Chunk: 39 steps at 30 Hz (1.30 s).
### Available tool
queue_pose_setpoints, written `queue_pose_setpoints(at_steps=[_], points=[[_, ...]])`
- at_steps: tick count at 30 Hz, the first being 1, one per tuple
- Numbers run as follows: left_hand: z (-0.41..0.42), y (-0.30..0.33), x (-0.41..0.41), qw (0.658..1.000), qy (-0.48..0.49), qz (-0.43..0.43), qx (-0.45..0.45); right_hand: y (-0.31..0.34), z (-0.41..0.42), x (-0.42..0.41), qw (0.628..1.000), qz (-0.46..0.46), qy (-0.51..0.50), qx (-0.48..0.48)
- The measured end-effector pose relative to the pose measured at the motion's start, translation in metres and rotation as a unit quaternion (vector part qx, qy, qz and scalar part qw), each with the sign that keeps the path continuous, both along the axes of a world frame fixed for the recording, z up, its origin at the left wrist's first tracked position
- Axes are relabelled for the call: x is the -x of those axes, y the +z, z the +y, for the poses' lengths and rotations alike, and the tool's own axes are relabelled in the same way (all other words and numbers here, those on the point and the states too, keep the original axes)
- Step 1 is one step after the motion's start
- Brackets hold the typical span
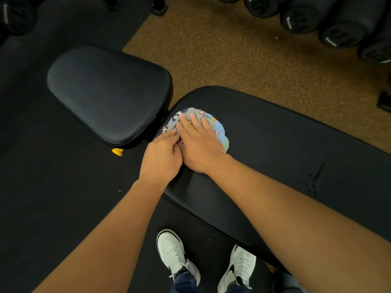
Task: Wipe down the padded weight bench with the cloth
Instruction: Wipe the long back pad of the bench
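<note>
Both hands down on the cloth point(220, 132), a small bunched rag printed in grey, pale blue and orange, lying on the long black pad of the desk point(285, 149) close to its rounded end. Right hand point(201, 144) spread flat on top, palm down, fingers point(195, 121) extended and pressing the fabric into the padding; grip unclenched, nothing pinched. Left hand point(161, 155) just beside and touching the right, fingers curled over the near-left edge of the cloth where the pad rounds off; whether that grip actually clamps the fabric cannot be told, fingertips hidden beneath the other hand. Separate seat pad point(109, 92), also black and glossy, just beyond the end of the long pad, tilted away to the left, a narrow gap between the two. Small yellow knob point(117, 151) poking out below the seat pad's near corner. Faint creased scuff point(316, 179) on the long pad, well to the right of the hands. Black matting point(42, 176) underneath at left, speckled tan floor point(243, 56) beyond. Row of dark dumbbells point(317, 15) along the top right. White sneakers point(175, 252) at the bottom, planted on the matting beside the desk.
</note>
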State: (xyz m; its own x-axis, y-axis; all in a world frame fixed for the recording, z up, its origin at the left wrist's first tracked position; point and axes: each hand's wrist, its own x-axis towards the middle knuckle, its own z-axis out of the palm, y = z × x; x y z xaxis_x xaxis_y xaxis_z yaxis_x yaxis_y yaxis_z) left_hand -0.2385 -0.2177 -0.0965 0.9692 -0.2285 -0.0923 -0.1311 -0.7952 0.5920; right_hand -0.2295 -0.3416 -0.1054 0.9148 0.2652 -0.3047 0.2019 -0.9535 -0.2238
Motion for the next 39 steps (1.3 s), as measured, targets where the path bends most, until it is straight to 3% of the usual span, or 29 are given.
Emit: queue_pose_setpoints(at_steps=[8, 11, 13, 18, 22, 27, 31, 36, 39], points=[[0.016, 0.001, 0.043, 0.996, 0.093, 0.004, -0.008, 0.01, 0.007, 0.052, 0.993, 0.033, 0.058, -0.094], [0.005, 0.004, 0.046, 0.994, 0.108, 0.017, 0.022, 0.028, -0.007, 0.041, 0.974, 0.103, 0.022, -0.2], [-0.009, 0.002, 0.046, 0.994, 0.101, 0.043, 0.017, 0.043, -0.025, 0.034, 0.965, 0.103, -0.031, -0.238], [-0.055, -0.008, 0.052, 0.976, 0.114, 0.109, -0.149, 0.045, -0.095, 0.018, 0.97, -0.083, -0.151, -0.173], [-0.078, -0.013, 0.042, 0.969, 0.126, 0.08, -0.199, 0.05, -0.151, 0.01, 0.968, -0.127, -0.193, -0.099], [-0.097, -0.01, 0.033, 0.982, 0.07, 0.047, -0.17, 0.058, -0.195, 0.012, 0.957, -0.058, -0.285, -0.01], [-0.136, 0.0, 0.042, 0.989, -0.032, -0.012, -0.142, 0.058, -0.208, 0.02, 0.951, 0.018, -0.308, 0.029], [-0.165, 0.011, 0.076, 0.975, -0.185, -0.052, -0.11, 0.06, -0.217, 0.028, 0.948, 0.036, -0.316, 0.032], [-0.148, 0.005, 0.069, 0.97, -0.202, -0.061, -0.119, 0.068, -0.228, 0.034, 0.943, 0.052, -0.329, 0.022]])
